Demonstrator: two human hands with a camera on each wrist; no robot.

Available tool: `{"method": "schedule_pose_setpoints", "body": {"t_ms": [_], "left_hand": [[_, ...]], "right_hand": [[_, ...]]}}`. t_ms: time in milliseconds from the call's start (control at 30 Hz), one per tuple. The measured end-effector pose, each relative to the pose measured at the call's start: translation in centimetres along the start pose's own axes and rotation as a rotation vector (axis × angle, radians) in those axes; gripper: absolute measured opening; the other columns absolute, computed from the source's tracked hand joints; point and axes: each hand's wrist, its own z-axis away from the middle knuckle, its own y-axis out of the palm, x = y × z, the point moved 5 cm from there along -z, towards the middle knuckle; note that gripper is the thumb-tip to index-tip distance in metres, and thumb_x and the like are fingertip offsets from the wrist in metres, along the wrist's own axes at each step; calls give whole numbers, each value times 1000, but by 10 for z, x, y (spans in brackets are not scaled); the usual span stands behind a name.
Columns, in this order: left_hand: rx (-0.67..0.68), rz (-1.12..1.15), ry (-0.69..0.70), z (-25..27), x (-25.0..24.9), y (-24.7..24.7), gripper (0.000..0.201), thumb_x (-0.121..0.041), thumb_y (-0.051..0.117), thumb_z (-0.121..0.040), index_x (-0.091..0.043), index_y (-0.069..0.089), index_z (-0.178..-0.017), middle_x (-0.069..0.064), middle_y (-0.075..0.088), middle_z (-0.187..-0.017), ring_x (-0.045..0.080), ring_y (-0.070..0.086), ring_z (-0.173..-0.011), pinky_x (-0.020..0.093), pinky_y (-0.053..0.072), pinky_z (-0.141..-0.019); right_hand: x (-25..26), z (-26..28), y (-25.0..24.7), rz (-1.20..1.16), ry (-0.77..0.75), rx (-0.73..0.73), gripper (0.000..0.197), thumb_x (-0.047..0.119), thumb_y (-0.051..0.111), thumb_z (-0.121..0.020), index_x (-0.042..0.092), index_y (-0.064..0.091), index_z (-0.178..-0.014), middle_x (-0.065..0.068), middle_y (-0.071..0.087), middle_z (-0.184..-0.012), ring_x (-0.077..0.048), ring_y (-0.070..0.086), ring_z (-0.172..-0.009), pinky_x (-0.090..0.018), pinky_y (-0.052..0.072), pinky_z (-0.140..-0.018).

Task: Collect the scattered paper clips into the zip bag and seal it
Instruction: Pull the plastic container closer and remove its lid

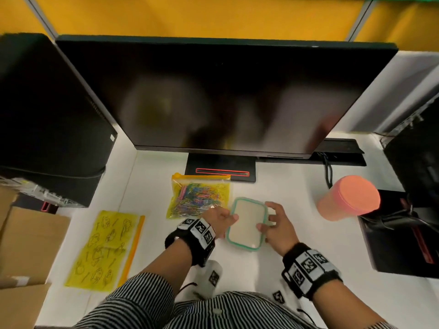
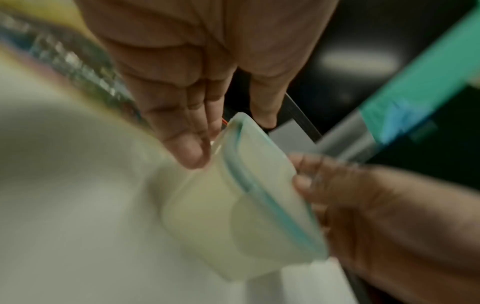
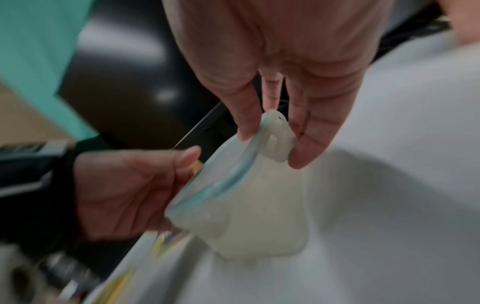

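Observation:
A yellow zip bag (image 1: 200,198) full of coloured paper clips lies flat on the white desk, in front of the monitor stand. Just right of it is a small translucent container (image 1: 247,224) with a green-rimmed lid, held between both hands. My left hand (image 1: 218,219) grips its left side, thumb on the lid rim. My right hand (image 1: 273,222) grips the right edge. In the right wrist view my right hand (image 3: 285,102) pinches the container's side latch tab (image 3: 278,139). The left wrist view shows the container (image 2: 246,195) tilted and blurred. I cannot tell what it holds.
A second yellow zip bag (image 1: 104,250) lies flat at the left. A large monitor (image 1: 225,96) and its stand (image 1: 221,167) block the back. A pink cup (image 1: 349,198) and a black box (image 1: 399,233) stand right; cardboard boxes (image 1: 28,238) are left.

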Motion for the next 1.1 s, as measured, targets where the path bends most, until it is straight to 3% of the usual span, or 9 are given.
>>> {"method": "schedule_pose_setpoints", "body": {"t_ms": [100, 200, 367, 467, 567, 667, 733, 900, 1100], "left_hand": [[88, 239, -130, 0, 5, 7, 22, -17, 58, -86, -4, 54, -103, 8, 56, -83, 19, 58, -73, 23, 56, -55], [151, 338, -146, 2, 9, 11, 9, -13, 59, -86, -6, 55, -82, 2, 54, -63, 10, 57, -55, 21, 54, -48], [82, 146, 7, -7, 4, 6, 34, -23, 63, -82, -7, 49, -109, 13, 61, -109, 28, 60, -94, 43, 55, -75], [-139, -240, 170, -10, -8, -6, 35, -30, 62, -81, -11, 46, -105, 7, 57, -100, 25, 56, -88, 32, 46, -75], [-252, -206, 152, -3, -3, -25, 38, -41, 61, -79, -18, 46, -106, 6, 59, -101, 25, 58, -89, 31, 47, -77], [-80, -176, -95, -1, 31, -27, 40, -55, 64, -71, -20, 52, -84, 4, 60, -83, 25, 59, -76, 29, 44, -67], [89, 16, -176, 5, 45, -14, 34, -40, 74, -69, -16, 50, -67, 9, 57, -69, 23, 55, -60, 32, 47, -62], [142, 280, -186, 6, 53, 3, 22, -25, 69, -78, -13, 50, -77, 6, 56, -66, 13, 55, -50, 24, 49, -47], [93, 165, -150, 9, 61, 9, 41, -41, 70, -73, -7, 51, -85, 10, 56, -70, 16, 49, -44, 18, 41, -37]], "right_hand": [[-9, -8, -3, -232, 222, -8, 34, -1, 69, -78, 11, 51, -105, -15, 56, -93, -28, 57, -76, -33, 50, -61], [-5, -13, -10, -119, 182, -29, 26, -1, 71, -76, 11, 48, -70, -7, 52, -64, -19, 48, -51, -22, 40, -45], [-11, -8, -15, -132, 315, 51, 34, 7, 77, -73, 11, 43, -67, -6, 50, -40, -19, 46, -32, -25, 44, -43], [-20, 16, -14, 213, 392, 247, 40, 38, 77, -73, 7, 52, -73, -7, 61, -54, -19, 55, -39, -24, 47, -44], [-16, 20, -33, 501, 194, 109, 49, 58, 73, -67, 16, 54, -83, -2, 63, -79, -19, 59, -65, -27, 46, -61], [-11, 8, -34, 286, 67, 17, 31, 42, 73, -74, 20, 55, -87, -3, 63, -80, -22, 60, -73, -29, 46, -69], [-15, 1, -17, 106, 110, 92, 20, 25, 72, -79, 17, 55, -86, -6, 61, -79, -23, 59, -69, -29, 47, -62], [-23, -9, 0, -99, 247, 166, 16, 5, 69, -80, 10, 54, -81, -9, 60, -75, -22, 57, -64, -27, 49, -52], [-39, -4, 9, -259, 315, 220, 32, 29, 76, -74, 13, 50, -85, -8, 58, -74, -20, 52, -62, -27, 40, -52]]}}
